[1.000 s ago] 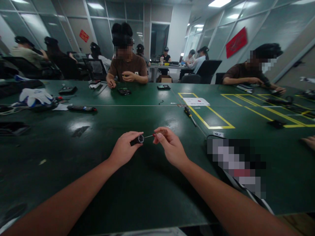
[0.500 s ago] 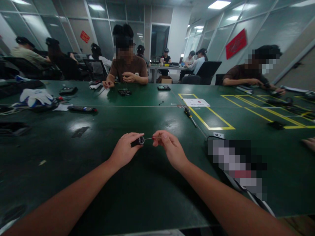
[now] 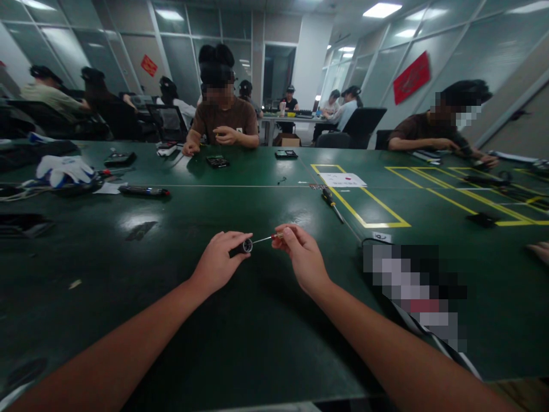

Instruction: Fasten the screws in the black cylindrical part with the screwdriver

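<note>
My left hand (image 3: 220,257) is closed around a black cylinder with a silver-rimmed round end (image 3: 247,246); its kind is hard to tell, and most of its body is hidden in my palm. That end faces right. Pinched between the fingers of my right hand (image 3: 302,252) is a small screwdriver (image 3: 262,239) with a thin metal shaft and a reddish handle. Its shaft points left, the tip at or just inside the cylinder's end; I cannot tell how deep. Both hands are held above the green table (image 3: 240,337).
A black-and-yellow screwdriver (image 3: 331,205) lies beyond my right hand, near yellow tape outlines (image 3: 386,225) and a paper sheet (image 3: 343,179). A blurred-out object (image 3: 412,292) is at right. White gloves (image 3: 64,170) and a dark pen-like tool (image 3: 144,190) lie left. Co-workers sit opposite.
My right hand has shifted slightly right and turned a little, so more of the small screwdriver's shaft and handle shows. My left hand stays nearly still with the black cylinder.
</note>
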Action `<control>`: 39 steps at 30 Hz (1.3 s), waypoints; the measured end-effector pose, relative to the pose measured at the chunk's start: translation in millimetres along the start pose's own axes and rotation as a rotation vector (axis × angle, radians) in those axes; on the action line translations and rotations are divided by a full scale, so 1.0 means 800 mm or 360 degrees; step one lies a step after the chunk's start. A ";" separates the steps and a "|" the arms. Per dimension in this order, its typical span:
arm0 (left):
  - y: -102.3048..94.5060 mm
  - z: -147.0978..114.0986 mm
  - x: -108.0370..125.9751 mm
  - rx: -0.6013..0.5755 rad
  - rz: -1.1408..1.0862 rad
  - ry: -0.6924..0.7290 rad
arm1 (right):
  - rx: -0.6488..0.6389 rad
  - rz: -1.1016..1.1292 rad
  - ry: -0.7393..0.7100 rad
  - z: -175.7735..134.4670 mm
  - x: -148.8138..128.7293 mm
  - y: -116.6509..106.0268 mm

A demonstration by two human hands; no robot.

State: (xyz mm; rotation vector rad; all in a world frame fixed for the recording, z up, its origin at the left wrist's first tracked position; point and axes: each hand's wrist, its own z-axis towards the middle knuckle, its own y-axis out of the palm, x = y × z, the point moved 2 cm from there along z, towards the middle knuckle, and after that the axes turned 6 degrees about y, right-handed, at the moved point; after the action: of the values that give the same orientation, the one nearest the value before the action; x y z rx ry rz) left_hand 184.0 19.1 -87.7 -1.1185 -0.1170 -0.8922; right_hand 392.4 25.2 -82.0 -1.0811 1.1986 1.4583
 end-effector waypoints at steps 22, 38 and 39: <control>0.000 -0.002 0.010 -0.0130 0.0166 0.0055 | 0.0244 0.0096 0.0036 0.008 0.002 -0.008; 0.000 -0.001 0.004 -0.0065 0.0143 0.0010 | -0.0235 -0.0063 -0.0111 -0.002 -0.013 0.003; 0.000 -0.001 0.003 -0.0061 0.0143 0.0011 | -0.0257 -0.0062 -0.0119 -0.004 -0.015 0.004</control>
State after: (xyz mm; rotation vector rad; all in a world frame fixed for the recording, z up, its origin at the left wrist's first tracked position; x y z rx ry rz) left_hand 185.2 17.2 -86.7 -1.1474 -0.0438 -0.8209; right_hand 391.8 20.6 -70.2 -1.1418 1.0157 1.5722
